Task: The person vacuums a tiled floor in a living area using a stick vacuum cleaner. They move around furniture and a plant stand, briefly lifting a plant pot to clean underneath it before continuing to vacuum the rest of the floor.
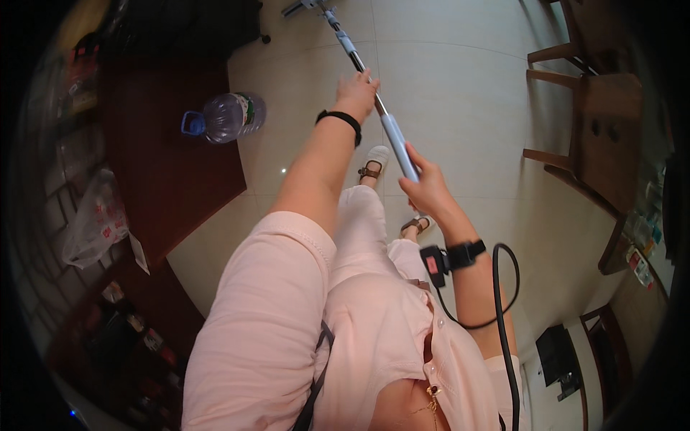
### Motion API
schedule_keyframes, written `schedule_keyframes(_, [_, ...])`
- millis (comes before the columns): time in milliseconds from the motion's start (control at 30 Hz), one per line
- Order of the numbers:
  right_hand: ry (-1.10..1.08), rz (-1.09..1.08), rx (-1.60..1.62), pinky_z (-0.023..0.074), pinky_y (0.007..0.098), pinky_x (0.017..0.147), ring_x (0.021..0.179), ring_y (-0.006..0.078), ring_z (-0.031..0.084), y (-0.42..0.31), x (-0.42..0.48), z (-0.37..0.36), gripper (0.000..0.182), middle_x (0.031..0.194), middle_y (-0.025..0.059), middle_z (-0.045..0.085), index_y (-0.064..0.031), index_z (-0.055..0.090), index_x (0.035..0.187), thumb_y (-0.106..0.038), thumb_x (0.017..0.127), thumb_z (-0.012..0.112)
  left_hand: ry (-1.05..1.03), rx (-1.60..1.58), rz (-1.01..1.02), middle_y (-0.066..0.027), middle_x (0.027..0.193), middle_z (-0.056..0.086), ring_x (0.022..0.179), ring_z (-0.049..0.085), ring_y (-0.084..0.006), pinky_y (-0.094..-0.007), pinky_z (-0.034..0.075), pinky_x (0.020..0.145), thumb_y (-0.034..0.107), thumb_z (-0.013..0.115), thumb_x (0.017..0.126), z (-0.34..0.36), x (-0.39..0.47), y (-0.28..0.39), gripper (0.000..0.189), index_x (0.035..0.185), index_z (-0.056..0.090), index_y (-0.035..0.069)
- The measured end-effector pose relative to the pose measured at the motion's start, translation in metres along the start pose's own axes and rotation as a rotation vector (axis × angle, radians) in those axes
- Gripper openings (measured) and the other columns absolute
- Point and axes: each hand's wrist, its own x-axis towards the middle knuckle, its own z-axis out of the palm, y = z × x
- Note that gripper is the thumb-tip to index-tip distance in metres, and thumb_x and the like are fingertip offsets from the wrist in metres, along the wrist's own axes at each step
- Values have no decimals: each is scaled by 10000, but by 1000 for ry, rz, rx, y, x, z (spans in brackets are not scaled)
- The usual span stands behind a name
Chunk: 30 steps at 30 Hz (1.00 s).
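Observation:
A long-handled mop (pixel 397 141) slants up across the view, with a pale blue grip, a bare metal shaft and blue plastic fittings. The top edge of the picture cuts off part of its mop head (pixel 308 4). My right hand (pixel 429 183) is wrapped around the lower end of the blue grip. Farther up, my left hand (pixel 358 96), slightly blurred, lies around the metal shaft with its fingers across it. Below the shaft are tiles of the pale floor (pixel 447 108) and my two shoes (pixel 375 161).
On the left, a large clear water bottle (pixel 226 117) with a blue handle stands by a dark red wooden cabinet (pixel 172 156). A plastic bag (pixel 99 221) lies nearby. Wooden chairs (pixel 609 134) line the right side. A black cable (pixel 501 301) loops beside my right forearm.

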Motion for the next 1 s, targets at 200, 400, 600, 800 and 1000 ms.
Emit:
schedule_keyframes(200, [35,-43,-179,499,335,635,682,249,627,73,-27,9,673,873,148,655,-123,401,1408,-21,758,539,8,148,71,-84,1450,367,1363,312,-237,-551,185,1100,115,535,867,48,-57,27,373,1227,517,215])
schedule_keyframes(400, [-22,126,-143,431,268,890,1097,165,552,230,-222,-93,668,1294,148,546,-62,394,1407,11,771,588,79,78,504,-121,1165,555,1272,417,-272,-613,167,1085,175,538,840,160,-173,205,279,1107,591,241])
schedule_keyframes(600, [54,372,-275,432,265,903,1084,152,544,286,-484,-161,742,1282,143,543,-30,386,1406,82,709,616,-146,-248,1095,-27,985,618,1066,560,-279,-636,232,1043,154,621,780,170,-327,408,408,1157,523,278])
schedule_keyframes(800, [244,548,-426,462,279,869,1008,129,563,243,-591,-152,657,1165,128,611,38,460,1332,11,722,701,-632,-322,1268,-47,928,669,929,639,-286,-454,492,772,156,653,768,137,-352,473,283,1047,646,204])
schedule_keyframes(1000, [169,482,-401,480,247,592,683,90,554,224,-501,-136,729,962,103,655,-42,436,1377,58,691,661,-390,-346,992,-4,820,692,831,666,-230,-389,468,694,218,652,774,129,-312,392,112,861,712,180])
